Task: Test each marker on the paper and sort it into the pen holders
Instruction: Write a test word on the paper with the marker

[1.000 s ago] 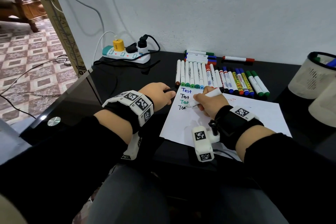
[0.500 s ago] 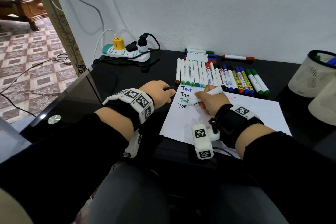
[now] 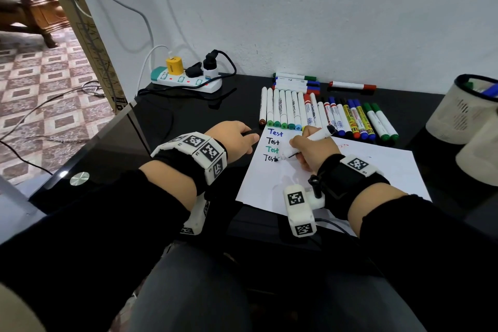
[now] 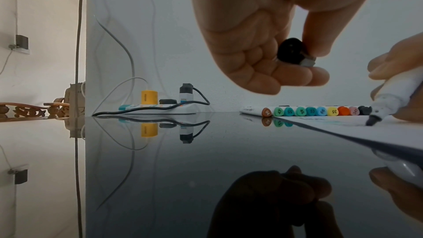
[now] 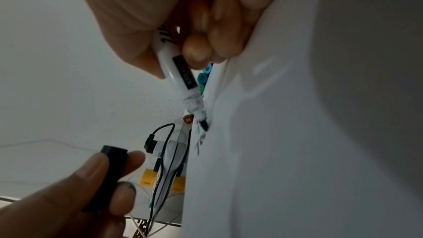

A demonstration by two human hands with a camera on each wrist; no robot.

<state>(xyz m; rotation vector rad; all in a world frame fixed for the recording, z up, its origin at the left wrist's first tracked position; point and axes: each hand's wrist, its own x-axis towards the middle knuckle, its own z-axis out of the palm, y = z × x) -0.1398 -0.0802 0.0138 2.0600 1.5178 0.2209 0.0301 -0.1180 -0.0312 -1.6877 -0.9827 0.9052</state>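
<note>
On the paper (image 3: 350,170), your right hand (image 3: 314,151) pinches the black marker (image 5: 181,77) in a writing grip, its tip touching the sheet at the fourth "Test". Your left hand (image 3: 234,140) pinches the cap (image 4: 291,51) just off the paper's left edge, above the table (image 4: 206,151). Risk now: press hard and the loose sheet may slide, or your palm may smear wet ink. Marker rows (image 3: 323,116) crowd the sheet's far edge; the pen holders (image 3: 463,110) stand well right, with open table between.
</note>
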